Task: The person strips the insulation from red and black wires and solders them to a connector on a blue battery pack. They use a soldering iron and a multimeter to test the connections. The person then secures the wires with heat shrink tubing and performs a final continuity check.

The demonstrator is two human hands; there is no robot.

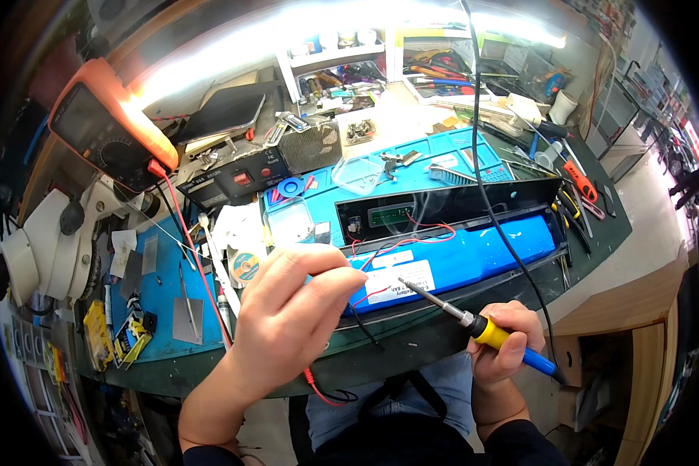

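My right hand (507,342) grips a soldering iron (495,334) with a yellow and blue handle. The iron's tip points up and left, over the white label on a blue battery pack (474,260). That pack lies in a long black case (443,213), whose raised back part carries a small green circuit board (391,215). Thin red wires (435,237) and a black one loop across the pack. At its left end, my left hand (295,299) is closed in a pinch near the red wires; what its fingertips hold, if anything, is too small to make out.
An orange multimeter (113,128) with red and black leads stands at the far left. Behind the case lie a blue work mat (427,147) and a black power unit (237,177). Pliers and knives (575,186) lie right. A black cable (481,155) hangs across the case.
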